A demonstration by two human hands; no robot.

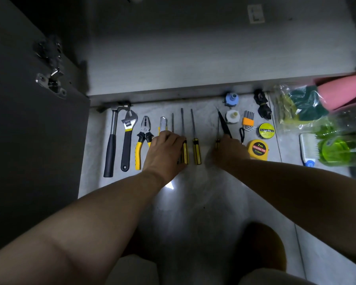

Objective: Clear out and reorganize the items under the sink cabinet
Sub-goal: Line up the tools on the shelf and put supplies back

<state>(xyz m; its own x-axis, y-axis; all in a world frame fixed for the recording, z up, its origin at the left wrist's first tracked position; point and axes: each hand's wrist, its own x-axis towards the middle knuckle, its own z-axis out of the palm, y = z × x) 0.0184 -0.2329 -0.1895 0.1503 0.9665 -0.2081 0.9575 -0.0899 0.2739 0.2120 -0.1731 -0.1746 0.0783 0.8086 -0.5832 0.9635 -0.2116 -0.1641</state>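
Our left hand (pixel 167 145) curled over a yellow-and-black-handled screwdriver (pixel 185 151), shaft pointing straight away from us. Our right hand (pixel 228 150) covered a thinner yellow-handled screwdriver (pixel 217 144) lying parallel. We could not tell either grip.

1. Hammer (pixel 111 138): one
2. Wrench (pixel 127 140): one
3. Pliers (pixel 142 138): one pair, yellow-handled
4. Knife (pixel 163 123): one
5. Screwdrivers (pixel 196 151): four, counted by shafts; two handles in full view
6. Black pointed tool (pixel 224 125): one
7. Round fittings (pixel 231 99): two, one blue and one white
8. Hex key set (pixel 248 120): one
9. Tape roll (pixel 266 130): one
10. Tape measure (pixel 258 150): one
11. Black bundle (pixel 262 106): one
12. Brush (pixel 307 149): one
13. Green bottles (pixel 337 150): two, as far as the overlap allows
14. Bag (pixel 296 103): one; contents not countable
15. Pink item (pixel 341 93): one, cut by the frame edge
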